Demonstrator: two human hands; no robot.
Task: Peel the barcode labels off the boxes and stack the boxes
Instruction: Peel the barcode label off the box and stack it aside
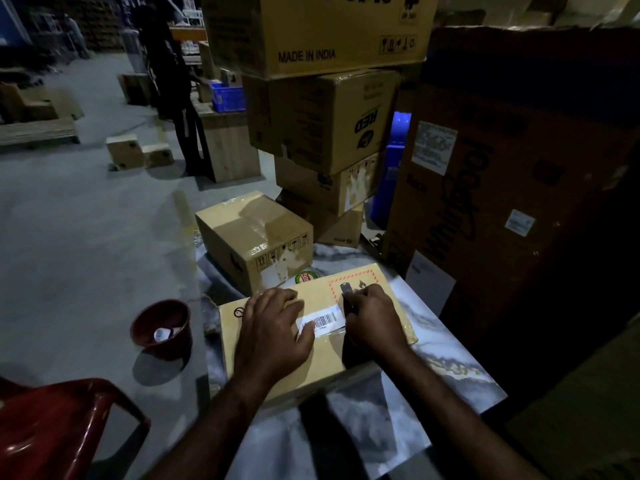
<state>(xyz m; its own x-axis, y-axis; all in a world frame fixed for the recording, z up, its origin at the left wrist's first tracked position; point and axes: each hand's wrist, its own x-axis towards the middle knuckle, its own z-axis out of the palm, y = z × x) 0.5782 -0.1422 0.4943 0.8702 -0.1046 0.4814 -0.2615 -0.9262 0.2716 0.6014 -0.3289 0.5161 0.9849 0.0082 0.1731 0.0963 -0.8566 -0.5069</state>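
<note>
A flat tan cardboard box (322, 362) lies on the marble-patterned table (443, 355) in front of me. A white barcode label (323, 319) is stuck across its top. My left hand (273, 330) rests flat on the box, its fingers on the label's left end. My right hand (375, 320) is closed around a small dark tool, whose tip (346, 289) sticks out above the fingers at the label's right end. Behind, a second taped box (252, 237) stands on the table. A tall stack of cardboard boxes (322, 123) rises at the back.
A dark red bin (161, 329) with paper scraps stands on the floor to the left, and a red plastic chair (59, 431) is at the lower left. Large appliance cartons (502, 188) wall off the right side. A person (173, 88) stands far back by a wooden counter.
</note>
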